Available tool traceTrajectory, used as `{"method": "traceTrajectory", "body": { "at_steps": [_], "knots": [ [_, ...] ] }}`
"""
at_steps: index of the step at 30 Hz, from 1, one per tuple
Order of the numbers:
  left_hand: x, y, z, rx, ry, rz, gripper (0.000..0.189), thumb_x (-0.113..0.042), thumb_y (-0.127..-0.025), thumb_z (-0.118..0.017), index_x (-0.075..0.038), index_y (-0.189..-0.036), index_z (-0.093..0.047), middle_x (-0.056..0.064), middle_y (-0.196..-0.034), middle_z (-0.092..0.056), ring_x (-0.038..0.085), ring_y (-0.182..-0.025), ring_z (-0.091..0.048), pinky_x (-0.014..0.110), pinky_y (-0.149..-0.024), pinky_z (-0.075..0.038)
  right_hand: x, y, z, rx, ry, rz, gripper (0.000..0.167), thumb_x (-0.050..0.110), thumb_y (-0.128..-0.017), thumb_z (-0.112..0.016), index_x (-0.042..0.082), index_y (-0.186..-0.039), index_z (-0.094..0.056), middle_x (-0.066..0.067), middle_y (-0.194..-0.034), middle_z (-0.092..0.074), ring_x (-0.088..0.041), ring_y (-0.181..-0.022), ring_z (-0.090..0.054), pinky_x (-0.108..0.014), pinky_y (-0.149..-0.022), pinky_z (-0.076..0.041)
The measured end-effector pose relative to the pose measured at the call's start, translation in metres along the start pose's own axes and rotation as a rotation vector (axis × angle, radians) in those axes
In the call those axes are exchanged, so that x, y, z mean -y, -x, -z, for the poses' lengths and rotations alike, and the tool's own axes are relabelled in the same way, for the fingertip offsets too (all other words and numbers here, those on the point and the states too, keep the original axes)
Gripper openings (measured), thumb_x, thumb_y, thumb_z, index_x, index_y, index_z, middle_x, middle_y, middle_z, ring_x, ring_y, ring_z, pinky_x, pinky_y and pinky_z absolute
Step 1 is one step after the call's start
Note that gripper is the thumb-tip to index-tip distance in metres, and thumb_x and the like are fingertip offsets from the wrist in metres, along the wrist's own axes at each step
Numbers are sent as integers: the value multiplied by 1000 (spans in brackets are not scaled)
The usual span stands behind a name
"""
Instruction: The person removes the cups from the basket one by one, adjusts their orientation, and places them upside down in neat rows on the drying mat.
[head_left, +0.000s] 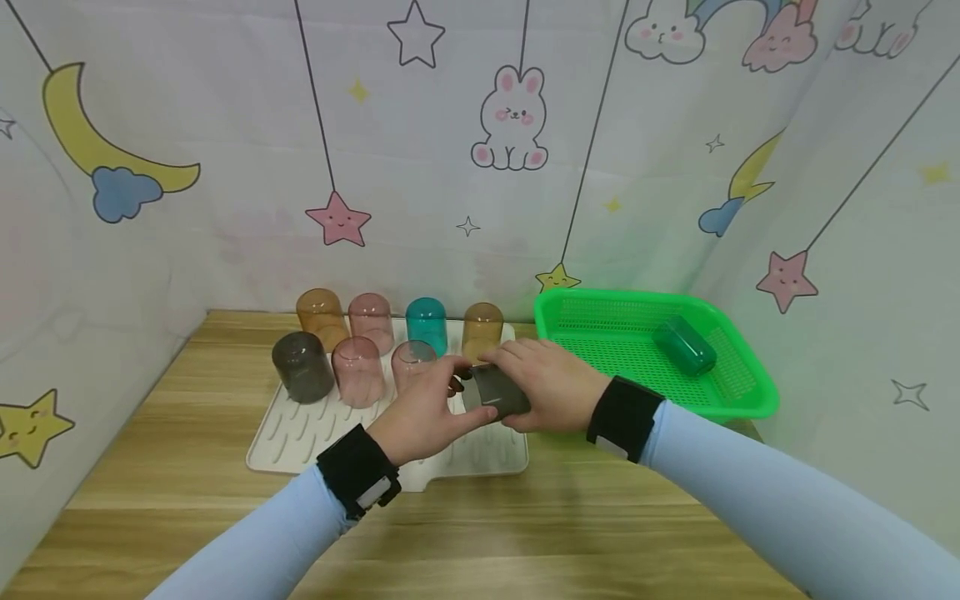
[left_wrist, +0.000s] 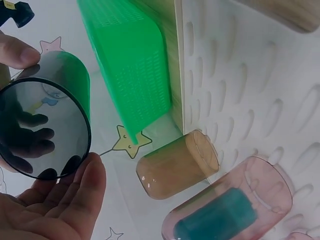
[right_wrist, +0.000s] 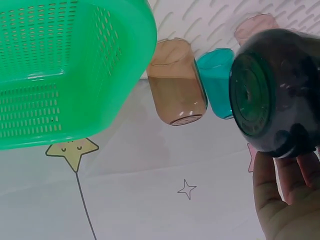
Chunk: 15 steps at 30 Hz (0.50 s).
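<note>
A dark grey see-through cup (head_left: 501, 393) lies on its side in the air between both hands, over the right part of a white ridged drying mat (head_left: 480, 457). The right hand (head_left: 564, 387) grips it round its base end. At the mouth end, the left hand (head_left: 426, 417) holds it, thumb in front and fingers at the rim. The cup's round open mouth faces the left wrist camera, where the left fingers touch its edge. Its base shows in the right wrist view. Behind the hands, an amber cup (head_left: 482, 327) stands upside down on the mat.
Several more upside-down cups stand on the mat: a dark grey cup (head_left: 302, 368), pink ones and a teal cup (head_left: 426, 325). Right of it is a green perforated basket (head_left: 761, 398) with a dark green cup (head_left: 684, 346) lying inside. A printed curtain hangs behind the wooden table (head_left: 525, 542).
</note>
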<state>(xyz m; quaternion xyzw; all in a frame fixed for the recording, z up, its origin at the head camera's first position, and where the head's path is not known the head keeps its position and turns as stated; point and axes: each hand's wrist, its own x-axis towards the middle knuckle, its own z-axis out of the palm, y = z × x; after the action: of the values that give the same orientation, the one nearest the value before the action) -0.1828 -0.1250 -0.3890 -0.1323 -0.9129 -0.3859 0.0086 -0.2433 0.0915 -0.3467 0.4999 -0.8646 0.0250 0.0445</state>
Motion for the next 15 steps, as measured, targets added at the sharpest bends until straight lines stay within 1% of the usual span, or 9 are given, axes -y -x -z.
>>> {"method": "traceTrajectory", "body": {
  "at_steps": [3,8,13,15],
  "knots": [
    [1,1,1,-6,17,-2,71,-48,-88,-77,-7,-138,-49,10,-123,-64,26,-111,-62,41,-93,-57,-4,1,0,-2,-52,-35,85,45,-79,-85,12,-147,-46,-1,-133,-61,-20,-117,-59,-40,-99,-53],
    [5,4,3,-11,46,18,68,-46,-88,-77,-9,-137,-50,10,-127,-62,28,-114,-62,44,-95,-56,-12,4,1,13,-176,-110,95,45,-77,-87,11,-152,-41,-4,-139,-59,-21,-120,-59,-38,-101,-53],
    [7,6,6,-18,88,31,68,-45,-88,-77,-9,-138,-48,12,-128,-59,30,-117,-61,45,-97,-56,-20,6,1,25,-298,-144,96,38,-75,-89,10,-152,-39,-7,-139,-59,-22,-123,-59,-40,-104,-52],
    [7,6,7,-19,98,23,68,-45,-88,-77,-8,-138,-47,12,-128,-59,30,-117,-61,46,-97,-56,-22,7,1,31,-332,-159,96,36,-76,-90,10,-153,-39,-6,-139,-58,-22,-124,-58,-40,-106,-51]
  ]
}}
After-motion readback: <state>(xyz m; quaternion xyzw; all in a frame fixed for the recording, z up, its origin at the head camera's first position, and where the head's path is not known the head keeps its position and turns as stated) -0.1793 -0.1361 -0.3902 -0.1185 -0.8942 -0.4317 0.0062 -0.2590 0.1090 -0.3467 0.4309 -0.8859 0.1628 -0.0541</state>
